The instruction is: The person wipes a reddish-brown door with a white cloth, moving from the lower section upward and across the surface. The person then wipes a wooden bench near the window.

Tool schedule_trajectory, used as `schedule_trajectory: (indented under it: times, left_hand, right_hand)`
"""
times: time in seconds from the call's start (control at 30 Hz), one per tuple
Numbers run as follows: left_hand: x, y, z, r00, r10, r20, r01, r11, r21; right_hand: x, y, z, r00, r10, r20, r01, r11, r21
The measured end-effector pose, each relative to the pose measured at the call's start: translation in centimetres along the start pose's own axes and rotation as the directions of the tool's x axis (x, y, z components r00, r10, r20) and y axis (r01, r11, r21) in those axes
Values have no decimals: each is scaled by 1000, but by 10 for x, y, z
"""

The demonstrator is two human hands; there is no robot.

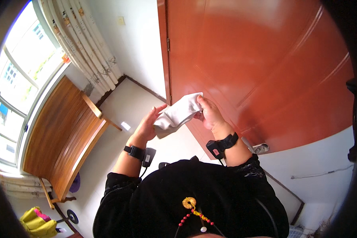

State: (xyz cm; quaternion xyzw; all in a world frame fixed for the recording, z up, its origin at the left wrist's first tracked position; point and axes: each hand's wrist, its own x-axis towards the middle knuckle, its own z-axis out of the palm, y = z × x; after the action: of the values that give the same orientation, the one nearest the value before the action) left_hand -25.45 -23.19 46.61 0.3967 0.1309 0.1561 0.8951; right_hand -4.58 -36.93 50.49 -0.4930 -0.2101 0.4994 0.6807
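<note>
A folded white cloth [178,114] is held up in front of my body, its lower-left end creased and hanging slightly. My right hand [209,113] grips the upper-right end, with the thumb on top and fingers curled underneath. At the other end, my left hand [147,126] lies against the cloth with thumb and a finger stretched out. The cloth hides its other fingers, so whether it grips is unclear. Each wrist wears a black strap with a small box, the left box [148,157] and the right box [215,149].
A reddish-brown door [255,65] with a metal handle [260,148] stands close ahead and to the right. To the left, a wooden bench [62,134] sits beneath a window [17,74] with a patterned curtain [80,44]. A yellow folded item [37,223] is at lower left.
</note>
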Motion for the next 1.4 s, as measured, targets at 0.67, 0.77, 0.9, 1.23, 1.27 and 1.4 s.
schedule_trajectory:
  times: [0.67,0.77,0.9,1.23,1.27,1.4]
  left_hand:
    - [35,-8,47,897,-247,366,196,966,170]
    - [27,-14,49,914,-272,301,242,961,133]
    - [13,-21,39,876,-380,298,362,925,116]
    - [-4,-31,21,908,-415,52,377,865,331]
    - [-3,-31,22,914,-406,14,369,845,386]
    - [3,-28,29,931,-340,-134,350,725,593]
  right_hand:
    - [-5,-35,-7,903,172,394,-269,941,207]
    - [-5,-41,-17,895,69,440,-129,986,109]
    - [2,-45,-32,924,-156,350,262,924,-280]
    - [13,-40,-55,917,-120,381,315,803,-506]
    - [12,-41,-53,910,-143,388,335,804,-491]
    - [8,-45,-45,888,-259,381,445,695,-565]
